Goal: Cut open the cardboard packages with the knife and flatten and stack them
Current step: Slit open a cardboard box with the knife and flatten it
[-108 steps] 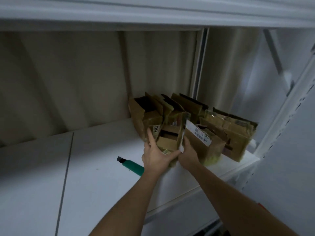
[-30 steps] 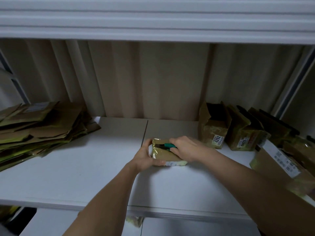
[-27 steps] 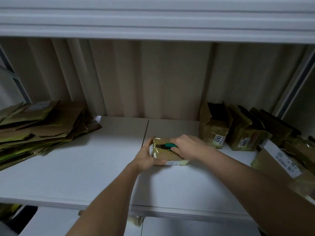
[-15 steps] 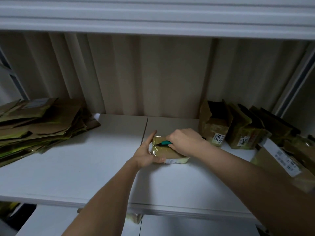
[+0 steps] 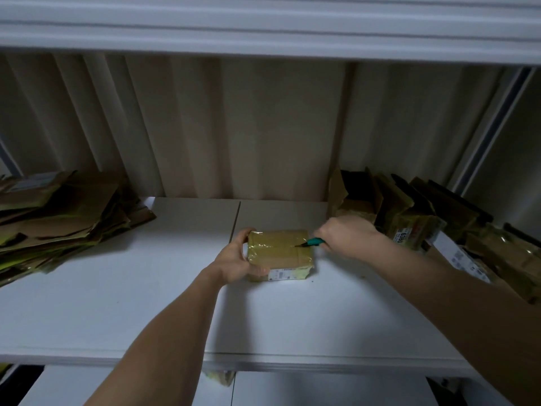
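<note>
A small taped cardboard package point(image 5: 279, 250) lies flat on the white shelf point(image 5: 146, 303), near its middle. My left hand point(image 5: 235, 259) grips the package's left end, thumb on top. My right hand point(image 5: 345, 234) is closed around a teal-handled knife point(image 5: 311, 242) at the package's right side. The blade tip rests on the tape seam that runs along the top face. A white label shows on the package's front edge.
A pile of flattened cardboard point(image 5: 58, 218) lies at the shelf's left. Several opened and unopened packages point(image 5: 409, 221) crowd the right end, one with a white label point(image 5: 456, 256). An upper shelf point(image 5: 263, 27) overhangs, and corrugated wall stands behind.
My right hand has drawn the knife rightward along the top seam, from the package's left part to its right end. My left hand keeps holding the package.
</note>
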